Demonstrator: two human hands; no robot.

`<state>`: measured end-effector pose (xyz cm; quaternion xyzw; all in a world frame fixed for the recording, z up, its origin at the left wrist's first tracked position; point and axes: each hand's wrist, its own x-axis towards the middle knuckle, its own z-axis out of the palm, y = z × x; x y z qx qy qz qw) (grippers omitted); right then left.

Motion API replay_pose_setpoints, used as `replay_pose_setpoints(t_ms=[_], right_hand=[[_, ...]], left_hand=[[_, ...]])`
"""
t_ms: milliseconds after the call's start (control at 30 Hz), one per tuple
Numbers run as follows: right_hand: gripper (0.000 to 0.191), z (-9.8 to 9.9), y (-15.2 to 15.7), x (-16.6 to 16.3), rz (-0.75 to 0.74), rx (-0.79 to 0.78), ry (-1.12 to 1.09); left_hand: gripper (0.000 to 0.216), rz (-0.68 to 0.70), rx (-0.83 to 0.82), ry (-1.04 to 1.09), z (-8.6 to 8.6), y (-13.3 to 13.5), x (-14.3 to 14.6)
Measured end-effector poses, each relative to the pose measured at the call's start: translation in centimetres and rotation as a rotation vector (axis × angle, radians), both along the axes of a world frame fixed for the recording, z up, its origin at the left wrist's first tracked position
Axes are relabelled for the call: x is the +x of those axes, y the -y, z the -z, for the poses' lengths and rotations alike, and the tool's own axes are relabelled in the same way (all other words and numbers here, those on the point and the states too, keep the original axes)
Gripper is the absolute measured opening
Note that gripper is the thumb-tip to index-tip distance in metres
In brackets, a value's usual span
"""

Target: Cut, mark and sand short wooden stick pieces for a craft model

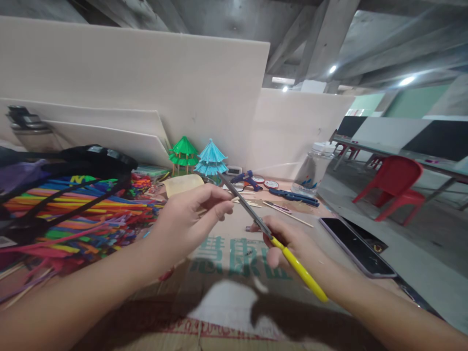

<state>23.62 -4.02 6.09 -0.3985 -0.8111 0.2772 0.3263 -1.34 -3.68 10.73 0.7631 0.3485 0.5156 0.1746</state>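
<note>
My left hand [197, 214] is closed in a pinch, holding a thin wooden stick [235, 199] whose pale end shows past the fingertips. My right hand [288, 241] grips yellow-handled scissors [300, 273], seen nearly edge-on. Their long grey blades point up and left, passing beside the stick's end; I cannot tell whether they touch it. Below both hands lies a cardboard sheet [234, 234] with green printed characters. Behind them stand a green model pavilion [184, 153] and a light blue tiered one [211, 158].
Colourful pipe cleaners [91, 209] and a black bag [91, 163] crowd the left side. A glue gun [248, 179], blue-handled tool [294, 197], plastic bottle [315, 165] and loose sticks [288, 214] lie further back. A phone [356, 246] rests right. White boards [139, 87] stand behind.
</note>
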Motion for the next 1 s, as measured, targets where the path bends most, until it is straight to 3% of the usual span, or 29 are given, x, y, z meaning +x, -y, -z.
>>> replay_pose_setpoints(t_ms=[167,233,333,433,667,833,1000], right_hand=[[0.036,-3.5,-1.3,1.1,0.169,0.123,0.203],[0.042,-4.7,-2.8,3.1,0.243,0.113,0.365],[0.051,-5.3,-5.7,7.2,0.238,0.033,0.604],[0.051,-4.6,-8.9,11.5,0.275,0.013,0.794],[0.057,-2.2,-14.9,17.9,0.500,0.041,0.880],[0.059,-0.6,-17.9,18.6,0.494,0.041,0.894],[0.057,0.4,-18.3,18.0,0.468,0.056,0.896]], left_hand=[[0.013,0.059,-0.085,0.076,0.2,-0.3,0.0],[0.020,0.127,-0.155,0.141,0.3,-0.4,0.0],[0.025,0.195,-0.234,0.196,0.4,-0.7,0.1],[0.016,0.193,-0.258,0.181,0.4,-1.0,0.1],[0.030,0.099,-0.328,0.162,0.8,-2.5,-0.7],[0.030,0.036,-0.221,0.115,1.0,-2.9,-0.8],[0.027,0.093,-0.413,0.284,1.2,-3.2,-0.6]])
